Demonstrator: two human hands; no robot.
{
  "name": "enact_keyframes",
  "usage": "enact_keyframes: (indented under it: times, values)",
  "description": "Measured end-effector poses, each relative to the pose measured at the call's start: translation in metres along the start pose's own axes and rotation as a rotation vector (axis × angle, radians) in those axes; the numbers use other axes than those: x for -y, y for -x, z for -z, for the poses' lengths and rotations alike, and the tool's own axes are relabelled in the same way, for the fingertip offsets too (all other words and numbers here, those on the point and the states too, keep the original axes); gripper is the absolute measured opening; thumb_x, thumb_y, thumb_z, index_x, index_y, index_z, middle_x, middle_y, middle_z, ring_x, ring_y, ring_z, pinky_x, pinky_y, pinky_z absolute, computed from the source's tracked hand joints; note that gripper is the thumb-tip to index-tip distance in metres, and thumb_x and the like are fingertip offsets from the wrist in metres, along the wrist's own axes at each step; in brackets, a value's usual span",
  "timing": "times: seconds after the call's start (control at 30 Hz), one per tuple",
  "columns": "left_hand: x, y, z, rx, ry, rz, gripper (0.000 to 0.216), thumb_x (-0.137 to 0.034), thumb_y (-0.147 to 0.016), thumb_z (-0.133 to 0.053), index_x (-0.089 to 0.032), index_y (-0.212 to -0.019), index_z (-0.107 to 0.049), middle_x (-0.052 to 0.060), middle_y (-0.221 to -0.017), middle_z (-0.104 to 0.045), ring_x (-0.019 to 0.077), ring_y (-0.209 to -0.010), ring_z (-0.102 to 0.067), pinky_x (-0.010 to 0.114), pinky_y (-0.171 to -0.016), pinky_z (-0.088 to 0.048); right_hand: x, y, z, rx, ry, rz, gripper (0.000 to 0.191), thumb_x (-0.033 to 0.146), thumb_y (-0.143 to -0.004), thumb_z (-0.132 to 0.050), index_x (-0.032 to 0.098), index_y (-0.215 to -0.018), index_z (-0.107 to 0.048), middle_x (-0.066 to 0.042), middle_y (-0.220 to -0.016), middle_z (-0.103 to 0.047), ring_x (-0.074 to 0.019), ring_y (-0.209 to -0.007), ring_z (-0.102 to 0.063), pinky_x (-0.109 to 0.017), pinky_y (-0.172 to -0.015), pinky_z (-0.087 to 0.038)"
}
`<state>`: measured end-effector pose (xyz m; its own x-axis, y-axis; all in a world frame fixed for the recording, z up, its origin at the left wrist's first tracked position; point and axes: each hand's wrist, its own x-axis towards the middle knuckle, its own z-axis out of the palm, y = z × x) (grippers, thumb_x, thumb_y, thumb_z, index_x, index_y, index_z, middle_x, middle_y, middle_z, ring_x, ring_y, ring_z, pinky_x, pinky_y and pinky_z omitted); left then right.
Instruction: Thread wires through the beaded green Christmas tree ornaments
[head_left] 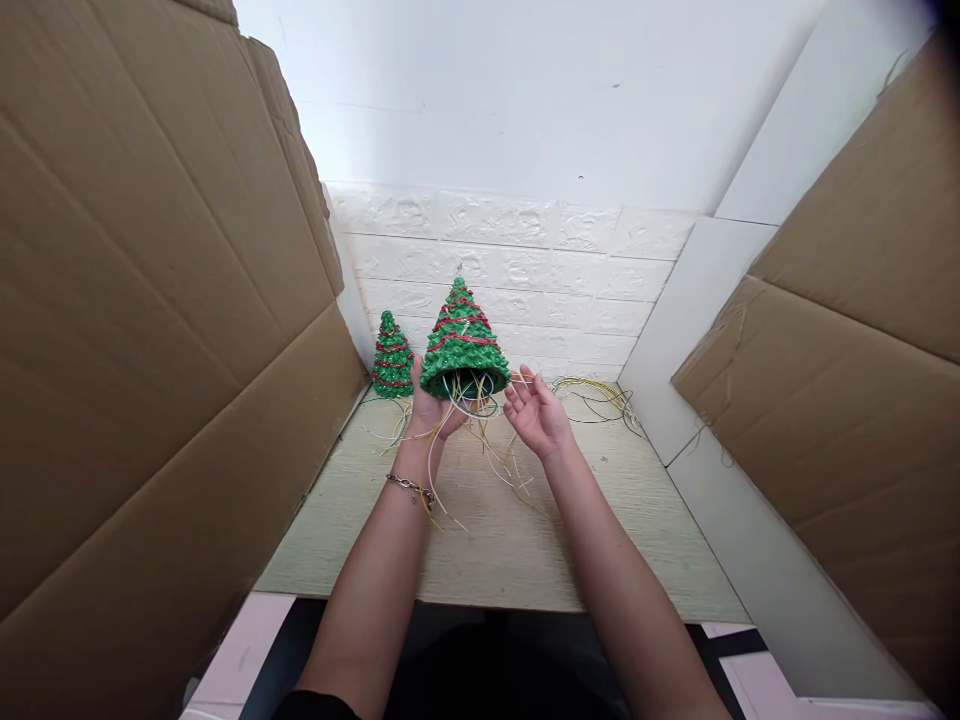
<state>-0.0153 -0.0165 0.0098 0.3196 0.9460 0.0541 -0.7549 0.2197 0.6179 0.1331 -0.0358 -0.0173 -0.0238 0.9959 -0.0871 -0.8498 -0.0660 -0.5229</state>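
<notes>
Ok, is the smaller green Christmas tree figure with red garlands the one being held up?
No, the left hand holds up the larger green, red-garlanded tree, while the smaller tree stands on the pale wood-grain table.

Left wrist (pixel 418 458): I am wearing a chain bracelet (pixel 409 486), light and dark links mixing, a small charm (pixel 414 498) dangling. Black sleeve (pixel 315 706) edging my left arm; both forearms (pixel 619 560) showing bare.

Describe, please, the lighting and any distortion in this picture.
Head view: the wall looks brightest at upper left; the held tree is dark inside its base. Head view: cardboard seems stretched toward the edge; the top right corner is dark and blurred.
</notes>
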Motion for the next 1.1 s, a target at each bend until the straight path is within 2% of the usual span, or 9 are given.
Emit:
enact_keyframes:
  times: [0.2,0.3,0.4,0.47,0.53,0.63,0.73,0.93,1.1]
  values:
    - [0.002,-0.001,0.003,0.085,-0.024,0.034,0.076,-0.076,-0.068,-0.043,-0.022,-0.122,-0.051,0.012,-0.116,-0.062,0.0332,-0.112,-0.055,0.056,-0.087,-0.045,0.015,-0.002,0.001,-0.142,-0.020,0.158,0.025,0.020,-0.094,-0.032,0.020,-0.076,-0.049,0.001,-0.078,-0.067,-0.0086,-0.073,-0.066,-0.025,-0.068,-0.055]
    - [0.001,-0.006,0.008,0.092,-0.050,0.006,0.071,-0.070,-0.068,-0.050,-0.022,-0.120,-0.052,0.013,-0.120,-0.060,0.0341,-0.113,-0.054,0.057,-0.088,-0.045,0.030,0.003,0.000,-0.154,0.029,0.350,0.018,0.012,-0.091,-0.035,0.021,-0.080,-0.046,0.009,-0.055,-0.051,-0.0044,-0.047,-0.054,-0.019,-0.059,-0.051]
    - [0.002,-0.011,0.012,0.102,-0.102,-0.025,0.066,-0.063,-0.067,-0.058,-0.022,-0.118,-0.053,0.012,-0.124,-0.057,0.0347,-0.114,-0.053,0.057,-0.088,-0.045,0.046,0.010,-0.008,-0.130,0.181,0.429,0.014,0.030,-0.092,-0.035,0.023,-0.086,-0.046,0.013,-0.046,-0.032,-0.0044,-0.031,-0.025,-0.014,-0.034,-0.029]
    - [0.003,-0.014,0.012,0.084,-0.144,-0.034,0.066,-0.061,-0.065,-0.061,-0.021,-0.118,-0.053,0.012,-0.127,-0.055,0.0345,-0.114,-0.053,0.055,-0.087,-0.047,0.055,0.012,-0.019,-0.107,0.302,0.391,0.034,0.049,-0.092,-0.025,0.023,-0.088,-0.047,0.012,-0.047,-0.030,-0.0055,-0.031,-0.017,-0.016,-0.030,-0.016]
    - [0.006,-0.015,0.010,0.058,-0.193,-0.082,0.066,-0.057,-0.065,-0.065,-0.022,-0.120,-0.052,0.012,-0.129,-0.054,0.0326,-0.113,-0.053,0.052,-0.087,-0.048,0.063,0.012,-0.032,-0.078,0.468,0.385,0.040,0.054,-0.089,-0.028,0.021,-0.088,-0.051,0.011,-0.048,-0.028,-0.0050,-0.032,-0.015,-0.017,-0.031,-0.013]
    - [0.010,-0.014,0.003,0.034,-0.297,-0.234,0.071,-0.045,-0.065,-0.071,-0.030,-0.129,-0.043,0.007,-0.132,-0.052,0.0282,-0.112,-0.055,0.047,-0.089,-0.049,0.073,0.011,-0.051,-0.059,0.777,0.525,0.029,0.045,-0.081,-0.050,0.017,-0.081,-0.058,0.010,-0.050,-0.030,-0.0034,-0.036,-0.017,-0.018,-0.034,-0.016]
    - [0.015,-0.012,-0.003,-0.009,-0.398,-0.326,0.082,-0.037,-0.066,-0.073,-0.035,-0.137,-0.032,0.004,-0.134,-0.049,0.0258,-0.117,-0.052,0.043,-0.095,-0.046,0.080,0.015,-0.064,-0.014,1.084,0.725,0.028,0.043,-0.077,-0.058,0.016,-0.077,-0.065,0.006,-0.054,-0.041,-0.0050,-0.042,-0.030,-0.021,-0.041,-0.026]
    - [0.024,-0.017,-0.004,-0.036,-0.591,-0.552,0.092,-0.036,-0.062,-0.077,-0.029,-0.140,-0.030,0.006,-0.140,-0.043,0.0237,-0.131,-0.039,0.037,-0.109,-0.032,0.077,0.031,-0.073,0.028,1.512,0.932,0.026,0.037,-0.082,-0.054,0.017,-0.075,-0.069,0.000,-0.062,-0.060,-0.0142,-0.063,-0.054,-0.026,-0.060,-0.038]
    - [0.025,-0.016,-0.005,-0.051,-0.714,-0.641,0.095,-0.037,-0.061,-0.078,-0.027,-0.142,-0.028,0.007,-0.146,-0.035,0.0251,-0.134,-0.034,0.036,-0.111,-0.028,0.074,0.039,-0.074,0.070,1.636,0.913,0.035,0.037,-0.090,-0.042,0.018,-0.081,-0.069,-0.002,-0.071,-0.066,-0.0166,-0.073,-0.060,-0.026,-0.067,-0.040]
